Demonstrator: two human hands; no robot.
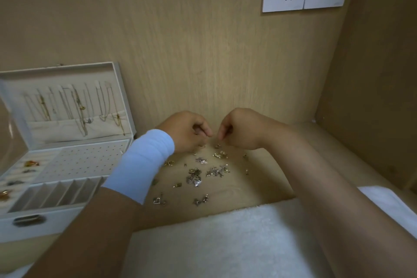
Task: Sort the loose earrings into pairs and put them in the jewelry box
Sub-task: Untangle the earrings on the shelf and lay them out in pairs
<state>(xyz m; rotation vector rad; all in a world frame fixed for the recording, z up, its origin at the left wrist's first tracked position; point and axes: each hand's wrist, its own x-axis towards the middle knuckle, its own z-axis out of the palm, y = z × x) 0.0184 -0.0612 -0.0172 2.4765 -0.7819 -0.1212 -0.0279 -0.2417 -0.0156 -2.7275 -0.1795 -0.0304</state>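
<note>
Wood counter (259, 185), loose earrings (203, 174) scattered, jewelry box (56, 219) open on L.
L hand (185, 131), R hand (241, 130) curled close together; pinching anything? can't tell.

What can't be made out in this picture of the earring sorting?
Head view: whether the left hand or right hand pinches anything; curled fingers hide it.
Head view: which loose earrings match; too small, blurred.
Head view: left end of the jewelry box; cut off by the frame edge.
</note>
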